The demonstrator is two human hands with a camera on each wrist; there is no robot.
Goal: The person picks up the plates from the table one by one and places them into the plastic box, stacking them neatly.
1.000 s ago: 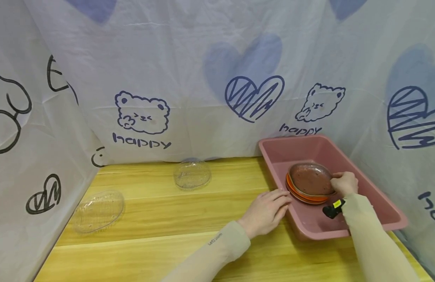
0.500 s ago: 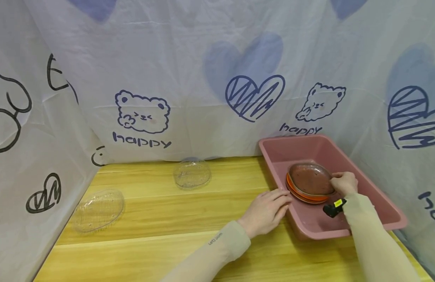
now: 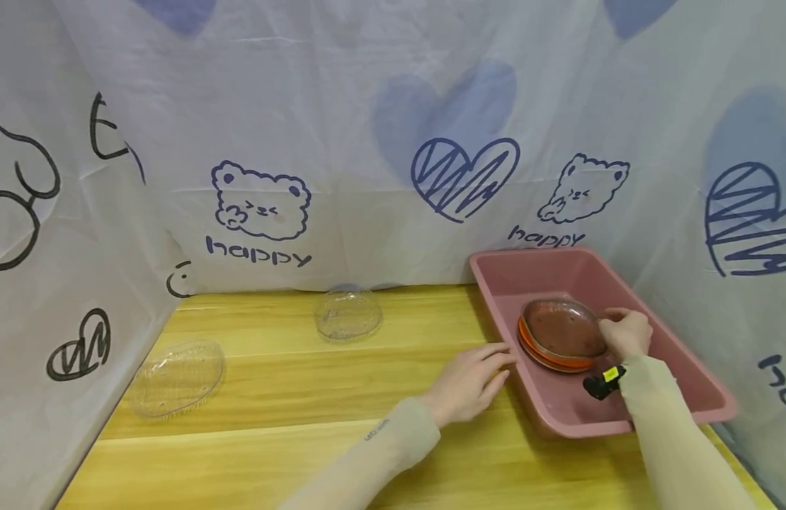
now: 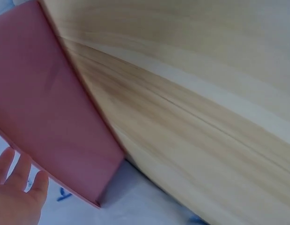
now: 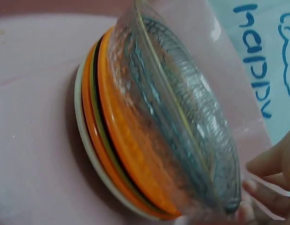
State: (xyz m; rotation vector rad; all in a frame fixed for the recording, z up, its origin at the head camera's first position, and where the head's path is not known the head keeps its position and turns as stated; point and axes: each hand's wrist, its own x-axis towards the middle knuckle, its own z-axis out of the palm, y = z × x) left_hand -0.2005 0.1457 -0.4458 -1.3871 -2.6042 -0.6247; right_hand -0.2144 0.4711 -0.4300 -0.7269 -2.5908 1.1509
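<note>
In the head view my right hand (image 3: 625, 333) reaches into a pink plastic tub (image 3: 561, 418) and pinches the near right edge of a clear textured dish (image 3: 564, 327). That dish tops a stack of plates, and in the right wrist view it leans at an angle over an orange plate (image 5: 117, 126), with fingertips right at its rim. Below the orange plate, dark, orange and pale rims show. My left hand (image 3: 469, 382) lies beside the tub's left side, fingers spread and fingertips at the rim. In the left wrist view its fingers (image 4: 18, 176) extend along the tub's rim.
Two more clear dishes stand on the wooden table (image 3: 291, 453): an oval one (image 3: 179, 379) at the left and a rounder one (image 3: 348, 316) at the back. White printed cloth (image 3: 342, 142) surrounds the table. A black strap with a yellow label (image 3: 603, 382) is at my right wrist.
My left hand has drawn back slightly to the left along the tub's rim. The right hand has shifted a little to the right, still at the dish's edge. The view has shifted slightly.
</note>
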